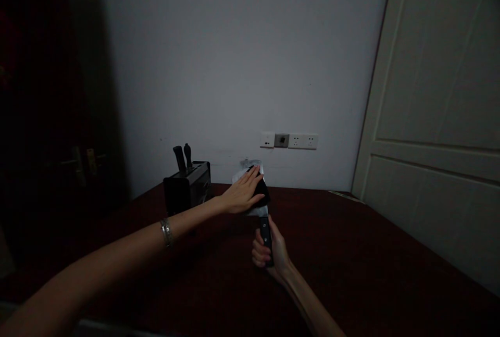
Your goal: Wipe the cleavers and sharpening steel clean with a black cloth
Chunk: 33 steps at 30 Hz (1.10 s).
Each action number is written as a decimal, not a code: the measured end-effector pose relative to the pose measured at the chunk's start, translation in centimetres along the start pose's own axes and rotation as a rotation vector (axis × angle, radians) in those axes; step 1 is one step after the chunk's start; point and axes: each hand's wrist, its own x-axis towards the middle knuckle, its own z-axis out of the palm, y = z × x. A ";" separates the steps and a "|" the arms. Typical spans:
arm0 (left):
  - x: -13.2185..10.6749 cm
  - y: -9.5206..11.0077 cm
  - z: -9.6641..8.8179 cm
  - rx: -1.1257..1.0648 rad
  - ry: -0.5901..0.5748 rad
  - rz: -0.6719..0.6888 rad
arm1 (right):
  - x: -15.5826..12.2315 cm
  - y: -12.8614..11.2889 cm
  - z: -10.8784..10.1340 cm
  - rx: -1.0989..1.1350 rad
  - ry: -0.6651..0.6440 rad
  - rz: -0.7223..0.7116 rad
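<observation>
My right hand (271,248) is wrapped round the black riveted handle (265,233) of a cleaver, which I hold up with its broad blade (255,164) pointing away from me. Across the face of that blade lies my left hand (244,192), fingers stretched out flat. Under its palm and fingers shows something black (262,191), perhaps a cloth; the dim light hides its exact kind. Most of the blade is covered by the hand and the black thing.
A black knife block (187,186) stands on the dark red table (332,253) to the left, with two dark handles (183,157) sticking up. Wall sockets (289,141) are behind. A pale door (433,118) is at the right; a dark door with a handle (78,165) at the left.
</observation>
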 end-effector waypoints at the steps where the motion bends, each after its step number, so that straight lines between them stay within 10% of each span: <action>1: 0.0 0.0 0.2 0.021 0.020 -0.002 | 0.0 0.0 0.0 -0.006 0.000 -0.001; 33: -1.6 -0.7 -1.9 0.133 -0.155 0.261 | -0.5 0.0 0.1 0.085 -0.098 -0.004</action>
